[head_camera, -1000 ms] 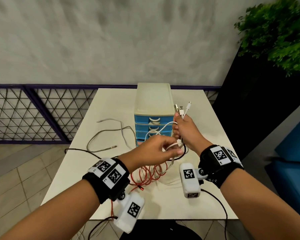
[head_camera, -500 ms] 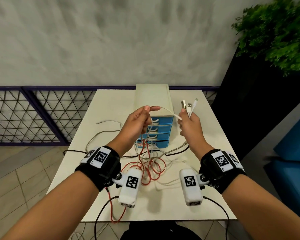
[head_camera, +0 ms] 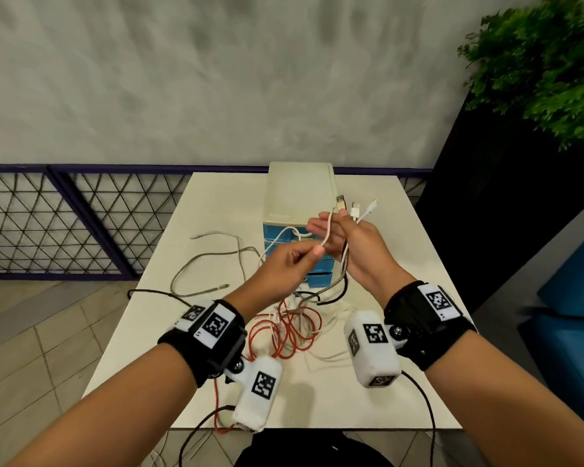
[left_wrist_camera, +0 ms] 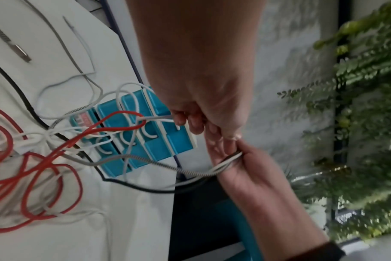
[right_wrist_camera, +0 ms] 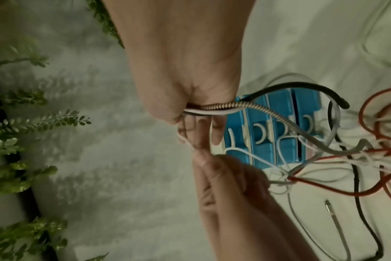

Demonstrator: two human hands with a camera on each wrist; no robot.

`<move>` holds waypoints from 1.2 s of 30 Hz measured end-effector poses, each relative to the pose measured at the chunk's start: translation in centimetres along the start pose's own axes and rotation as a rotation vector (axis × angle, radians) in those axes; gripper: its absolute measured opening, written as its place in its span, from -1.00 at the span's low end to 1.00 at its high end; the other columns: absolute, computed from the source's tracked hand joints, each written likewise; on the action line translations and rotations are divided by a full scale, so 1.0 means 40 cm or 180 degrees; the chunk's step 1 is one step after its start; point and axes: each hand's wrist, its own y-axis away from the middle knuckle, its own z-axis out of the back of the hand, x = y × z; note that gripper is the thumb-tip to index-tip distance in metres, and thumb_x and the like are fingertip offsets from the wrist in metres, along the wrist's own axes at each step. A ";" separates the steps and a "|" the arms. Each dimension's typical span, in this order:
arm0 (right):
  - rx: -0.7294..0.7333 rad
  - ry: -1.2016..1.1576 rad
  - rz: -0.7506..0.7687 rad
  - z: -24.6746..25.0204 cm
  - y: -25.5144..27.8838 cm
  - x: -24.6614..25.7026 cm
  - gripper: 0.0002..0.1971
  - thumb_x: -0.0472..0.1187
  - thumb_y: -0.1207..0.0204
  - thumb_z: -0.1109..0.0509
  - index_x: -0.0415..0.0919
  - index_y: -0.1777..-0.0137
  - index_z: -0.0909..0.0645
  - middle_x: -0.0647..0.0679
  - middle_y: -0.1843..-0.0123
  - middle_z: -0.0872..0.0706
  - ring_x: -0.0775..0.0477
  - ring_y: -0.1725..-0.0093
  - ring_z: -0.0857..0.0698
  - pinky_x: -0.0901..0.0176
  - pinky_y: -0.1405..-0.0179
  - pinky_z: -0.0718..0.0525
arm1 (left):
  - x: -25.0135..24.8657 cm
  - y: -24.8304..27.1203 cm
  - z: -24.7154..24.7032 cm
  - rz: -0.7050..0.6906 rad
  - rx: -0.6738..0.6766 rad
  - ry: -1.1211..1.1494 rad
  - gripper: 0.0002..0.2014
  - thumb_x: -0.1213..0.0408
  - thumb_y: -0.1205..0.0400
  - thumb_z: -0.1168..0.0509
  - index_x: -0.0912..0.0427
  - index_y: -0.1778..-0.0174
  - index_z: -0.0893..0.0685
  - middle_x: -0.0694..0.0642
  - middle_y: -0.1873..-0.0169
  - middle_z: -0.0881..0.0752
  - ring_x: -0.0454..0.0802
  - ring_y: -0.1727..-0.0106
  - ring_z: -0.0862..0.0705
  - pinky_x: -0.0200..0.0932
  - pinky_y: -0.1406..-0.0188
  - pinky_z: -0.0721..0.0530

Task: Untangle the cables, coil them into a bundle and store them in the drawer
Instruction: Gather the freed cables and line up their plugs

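Note:
My right hand (head_camera: 346, 246) is raised before the blue drawer unit (head_camera: 300, 210) and grips a bunch of cable ends, with USB plugs (head_camera: 354, 207) sticking up above it. A braided cable (right_wrist_camera: 279, 116), a white one and a black one run out of its fist (right_wrist_camera: 185, 106). My left hand (head_camera: 297, 261) pinches a white cable (head_camera: 327, 230) and holds it up against the right palm. Below both hands a tangle of red cable (head_camera: 290, 335), white and black cables lies on the white table (head_camera: 402, 382). In the left wrist view my left hand (left_wrist_camera: 201, 121) holds white strands.
A grey braided cable (head_camera: 196, 274) loops over the table's left part with its plug end free. The drawer unit's drawers (left_wrist_camera: 145, 134) look pushed in. A dark planter with a green plant (head_camera: 547, 62) stands to the right, a mesh railing (head_camera: 48, 224) to the left.
My left hand dipped to the tangle, lifted a white cable up and left, then brought it right to meet my right hand. The right hand stayed raised with its plugs.

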 end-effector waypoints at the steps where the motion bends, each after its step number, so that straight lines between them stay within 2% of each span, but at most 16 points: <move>1: 0.0051 -0.0140 0.0000 -0.010 -0.001 0.006 -0.65 -0.10 -0.79 -0.03 -0.30 -0.08 -0.58 -0.22 -0.06 -0.82 -0.08 -0.02 -0.84 0.17 0.11 -0.80 | 0.012 0.000 -0.004 -0.0070 0.0090 -0.0096 -0.75 0.17 -0.73 -0.12 0.03 -0.09 -0.71 -0.08 0.27 -0.69 -0.22 0.19 -0.54 -0.31 0.11 -0.47; 2: 0.0083 -0.0272 0.0023 -0.020 -0.001 0.010 -0.65 -0.09 -0.79 0.00 -0.28 -0.02 -0.54 -0.21 0.00 -0.84 -0.10 0.01 -0.84 0.14 0.07 -0.80 | 0.024 -0.001 -0.004 -0.0082 0.0151 -0.0205 -0.78 0.17 -0.73 -0.11 -0.01 0.02 -0.69 0.09 0.23 -0.67 -0.15 0.16 -0.55 -0.24 0.10 -0.47; 3: 0.0078 -0.0404 0.0061 -0.028 -0.002 0.013 -0.66 -0.10 -0.80 0.01 -0.26 0.04 -0.49 -0.19 0.10 -0.85 -0.12 0.09 -0.85 0.09 0.07 -0.82 | 0.034 -0.002 0.001 -0.0056 0.0216 -0.0378 -0.78 0.18 -0.74 -0.09 -0.03 0.12 -0.63 0.15 0.23 -0.65 -0.11 0.17 -0.54 -0.21 0.11 -0.48; 5: -0.0038 -0.0596 0.0171 -0.036 -0.004 0.024 -0.68 -0.10 -0.79 0.01 -0.22 0.12 -0.42 -0.07 0.38 -0.76 -0.05 0.40 -0.78 0.09 0.32 -0.81 | 0.057 -0.003 0.014 -0.0032 0.0395 -0.0912 -0.77 0.17 -0.75 -0.07 -0.01 0.21 -0.53 0.07 0.29 -0.61 -0.15 0.26 -0.53 -0.22 0.19 -0.47; 7: -0.0157 -0.0511 0.0304 -0.036 -0.009 0.037 -0.69 -0.08 -0.79 -0.01 -0.17 0.17 -0.39 0.04 0.54 -0.47 0.08 0.64 -0.45 0.28 0.64 -0.54 | 0.084 0.005 0.034 -0.0046 0.0539 -0.1252 -0.78 0.19 -0.75 -0.06 0.05 0.20 -0.49 -0.07 0.37 -0.57 -0.31 0.36 -0.51 -0.42 0.30 -0.42; 9: -0.0186 -0.0185 0.0429 -0.033 -0.014 0.043 -0.69 -0.06 -0.79 -0.02 -0.14 0.18 -0.38 0.08 0.54 -0.32 0.13 0.64 -0.23 0.36 0.69 -0.26 | 0.110 0.012 0.054 -0.0019 0.0572 -0.1402 -0.80 0.19 -0.75 -0.07 0.07 0.18 -0.49 -0.11 0.38 -0.58 -0.34 0.35 -0.56 -0.47 0.31 -0.42; 10: -0.0201 0.0004 0.0473 -0.031 -0.016 0.042 -0.69 -0.06 -0.78 -0.02 -0.13 0.19 -0.38 0.09 0.53 -0.30 0.15 0.64 -0.20 0.37 0.69 -0.21 | 0.125 0.011 0.060 -0.0076 0.0573 -0.1529 -0.79 0.15 -0.73 -0.08 0.06 0.19 -0.51 -0.06 0.37 -0.61 -0.29 0.34 -0.57 -0.40 0.29 -0.46; 12: -0.0202 0.0322 0.0501 -0.032 -0.017 0.033 -0.69 -0.05 -0.78 -0.03 -0.13 0.18 -0.39 0.11 0.54 -0.32 0.16 0.64 -0.21 0.38 0.68 -0.19 | 0.148 0.005 0.060 -0.0226 0.0511 -0.1978 -0.75 0.09 -0.69 -0.09 0.10 0.19 -0.58 -0.02 0.36 -0.64 -0.13 0.32 -0.55 -0.19 0.22 -0.51; 14: -0.0227 0.0565 0.0519 -0.036 -0.016 0.025 -0.70 -0.05 -0.77 -0.04 -0.13 0.17 -0.40 0.11 0.52 -0.34 0.17 0.65 -0.23 0.36 0.70 -0.22 | 0.165 -0.013 0.056 -0.0142 0.0532 -0.2414 -0.74 0.09 -0.68 -0.12 0.13 0.16 -0.64 0.02 0.30 -0.69 -0.05 0.25 -0.58 -0.11 0.08 -0.51; 16: -0.0287 0.0766 0.0573 -0.034 -0.014 0.029 -0.70 -0.04 -0.77 -0.04 -0.13 0.18 -0.40 0.09 0.50 -0.34 0.18 0.66 -0.24 0.36 0.71 -0.23 | 0.185 -0.025 0.058 0.0002 0.0688 -0.2614 -0.78 0.12 -0.67 -0.20 0.13 0.09 -0.69 0.07 0.13 -0.73 0.04 0.09 -0.65 -0.07 -0.04 -0.52; 20: -0.0495 0.1008 0.0800 -0.017 -0.012 0.071 -0.68 -0.06 -0.77 -0.04 -0.11 0.22 -0.39 0.03 0.47 -0.32 0.20 0.68 -0.25 0.38 0.72 -0.21 | 0.251 0.003 0.105 0.0130 0.0545 -0.2403 -0.78 0.18 -0.63 -0.31 0.23 -0.07 -0.72 0.17 -0.02 -0.73 0.12 -0.08 -0.67 -0.27 -0.05 -0.47; 24: -0.0573 0.1301 0.1055 -0.007 -0.021 0.084 -0.68 -0.06 -0.77 -0.04 -0.10 0.23 -0.39 0.02 0.44 -0.34 0.20 0.62 -0.28 0.35 0.67 -0.26 | 0.273 0.033 0.144 0.0222 0.0229 -0.2397 -0.80 0.20 -0.64 -0.29 0.17 -0.11 -0.71 0.12 -0.05 -0.75 0.07 -0.10 -0.69 -0.19 -0.08 -0.56; 28: -0.0622 0.1658 0.1321 -0.010 -0.029 0.066 -0.69 -0.06 -0.76 -0.06 -0.08 0.23 -0.41 0.05 0.41 -0.38 0.13 0.48 -0.33 0.29 0.47 -0.35 | 0.256 0.039 0.150 0.0521 -0.0135 -0.1901 -0.87 0.33 -0.54 -0.43 0.16 0.01 -0.78 0.04 0.08 -0.74 -0.07 0.03 -0.66 -0.25 0.01 -0.50; 31: -0.0575 0.1772 0.1372 -0.006 -0.031 0.052 -0.69 -0.06 -0.76 -0.06 -0.06 0.22 -0.42 0.04 0.37 -0.40 0.10 0.42 -0.35 0.25 0.40 -0.38 | 0.254 0.041 0.172 0.0823 -0.0296 -0.1110 -0.77 0.37 -0.40 -0.55 0.07 0.09 -0.73 0.01 0.14 -0.75 -0.29 0.14 -0.65 -0.33 0.04 -0.55; 34: -0.0476 0.1828 0.1324 -0.003 -0.031 0.037 -0.70 -0.06 -0.76 -0.06 -0.05 0.22 -0.42 0.03 0.36 -0.40 0.07 0.39 -0.34 0.21 0.37 -0.38 | 0.244 0.042 0.193 0.0870 -0.0462 -0.0506 -0.62 0.58 -0.38 -0.50 0.04 0.07 -0.63 -0.03 0.08 -0.71 -0.47 0.12 -0.68 -0.46 0.00 -0.61; 36: -0.0435 0.1939 0.1319 -0.002 -0.031 0.029 -0.70 -0.06 -0.76 -0.06 -0.05 0.22 -0.42 0.02 0.36 -0.41 0.05 0.39 -0.35 0.23 0.39 -0.39 | 0.232 0.045 0.209 0.1021 -0.0557 -0.0224 -0.65 0.67 -0.44 -0.40 0.13 0.06 -0.64 0.05 0.11 -0.73 -0.39 0.22 -0.72 -0.49 0.16 -0.65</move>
